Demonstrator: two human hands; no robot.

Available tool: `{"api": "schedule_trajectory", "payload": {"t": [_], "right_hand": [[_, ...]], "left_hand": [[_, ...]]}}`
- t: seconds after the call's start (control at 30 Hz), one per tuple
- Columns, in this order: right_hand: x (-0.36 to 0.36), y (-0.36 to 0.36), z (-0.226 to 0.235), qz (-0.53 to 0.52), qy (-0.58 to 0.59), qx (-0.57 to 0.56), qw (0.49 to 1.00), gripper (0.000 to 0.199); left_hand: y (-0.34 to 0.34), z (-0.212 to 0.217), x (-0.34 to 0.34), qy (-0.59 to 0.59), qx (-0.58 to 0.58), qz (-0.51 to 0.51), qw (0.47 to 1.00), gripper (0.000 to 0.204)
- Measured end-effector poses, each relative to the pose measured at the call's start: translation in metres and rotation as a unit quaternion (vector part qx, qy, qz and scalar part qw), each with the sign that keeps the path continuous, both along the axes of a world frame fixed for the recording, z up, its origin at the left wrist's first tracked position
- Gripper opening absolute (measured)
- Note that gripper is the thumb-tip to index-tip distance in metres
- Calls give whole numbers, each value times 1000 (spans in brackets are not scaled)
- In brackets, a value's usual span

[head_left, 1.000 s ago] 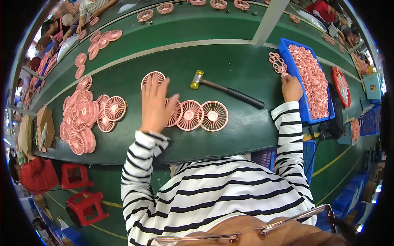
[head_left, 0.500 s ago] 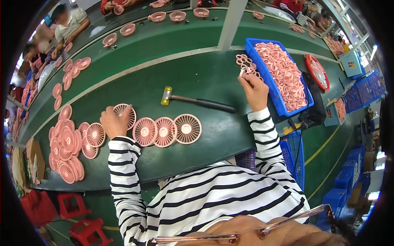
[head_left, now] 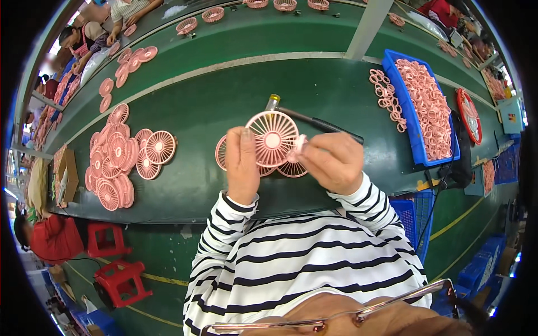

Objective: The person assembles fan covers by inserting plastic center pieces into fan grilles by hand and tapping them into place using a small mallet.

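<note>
My left hand [head_left: 242, 167] grips a round pink fan grille [head_left: 273, 124] by its left edge, held up above the table. At the grille's right edge my right hand [head_left: 335, 163] pinches a small pink ring [head_left: 300, 144], close to or touching the rim; which of the two is hidden by the fingers. Below the held grille, more pink grilles [head_left: 220, 153] lie in a row on the table, partly covered by my hands. Just beyond it rests a hammer [head_left: 330, 127] with a yellow head and dark handle.
A heap of pink grilles [head_left: 115, 152] lies at the left. On the right stand a blue crate [head_left: 404, 115] full of pink rings, loose rings [head_left: 386, 96] beside it, and a red round tray [head_left: 468, 115]. Red stools [head_left: 120, 280] are at lower left. Co-workers sit across the far line.
My left hand has lifted a grille from the table and moved right. My right hand has come from the loose rings to the grille with a ring. The view has shifted.
</note>
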State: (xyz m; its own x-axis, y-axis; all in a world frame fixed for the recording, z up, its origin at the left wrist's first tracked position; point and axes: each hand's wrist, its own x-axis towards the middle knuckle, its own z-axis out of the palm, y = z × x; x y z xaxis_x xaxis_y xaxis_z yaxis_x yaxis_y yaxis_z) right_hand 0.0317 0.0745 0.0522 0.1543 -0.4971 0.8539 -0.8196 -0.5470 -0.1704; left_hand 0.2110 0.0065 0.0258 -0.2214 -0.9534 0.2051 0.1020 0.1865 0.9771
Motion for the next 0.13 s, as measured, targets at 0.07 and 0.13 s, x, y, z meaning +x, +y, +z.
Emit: {"api": "schedule_trajectory", "payload": {"t": [0.07,0.13], "right_hand": [[10,-5,1,27,1,4,1000,24],[17,-8,-2,25,3,36,999,25]], "left_hand": [[6,7,-2,4,-16,-31,999,31],[11,11,-7,23,-24,-28,999,30]]}}
